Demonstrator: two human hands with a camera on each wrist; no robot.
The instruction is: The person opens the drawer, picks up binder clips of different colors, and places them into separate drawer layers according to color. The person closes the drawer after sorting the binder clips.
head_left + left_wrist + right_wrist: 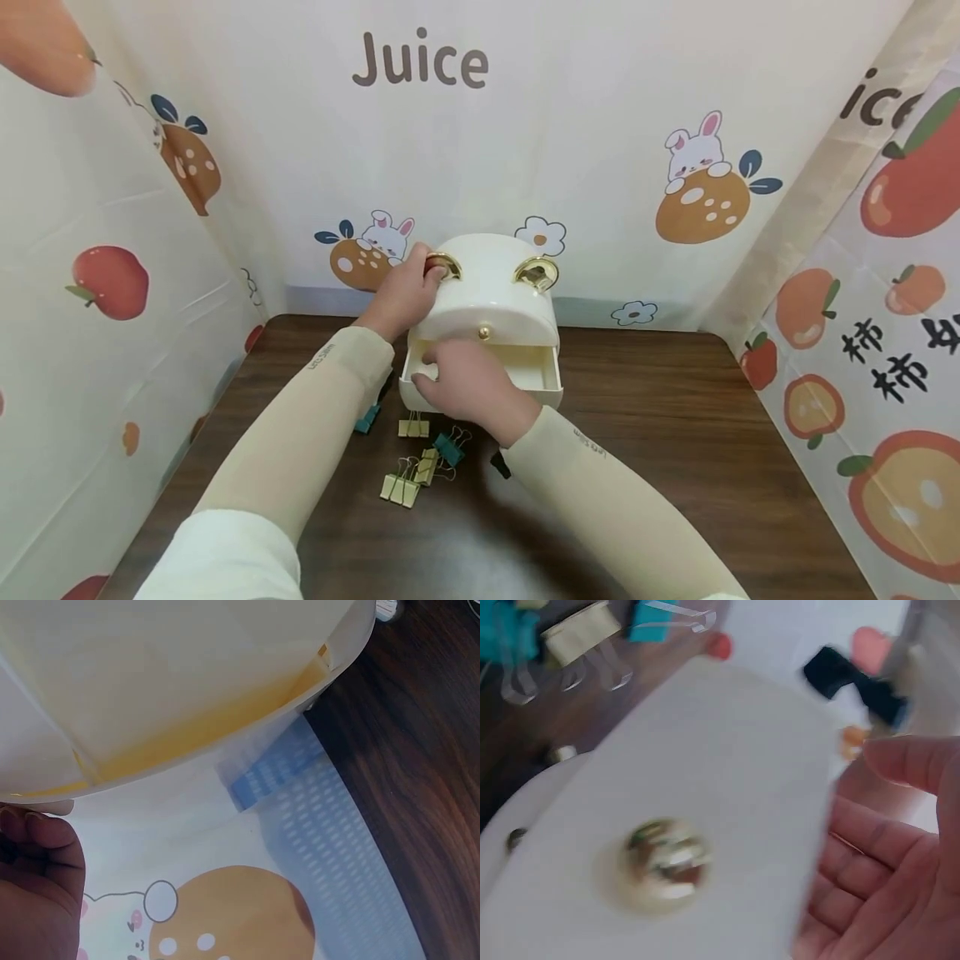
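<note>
A white desktop drawer box (483,287) with gold ears stands at the back of the table, its lower drawer (536,367) pulled out. My left hand (405,292) grips the gold ear on the left; in the left wrist view its curled fingers (52,840) meet the box's edge. Over the left part of the drawer is my right hand (468,379), thumb apart from the fingers. The right wrist view shows that palm (900,877) with nothing visible in it, its fingertips partly hidden behind the white drawer front (727,750) with a gold knob (667,862).
Before the box lie gold binder clips (400,490) and a teal binder clip (450,447); another teal clip (366,419) sits near the left sleeve. The box's upper drawer has a gold knob (484,332). Printed curtains (600,167) stand around the dark wooden table (660,417).
</note>
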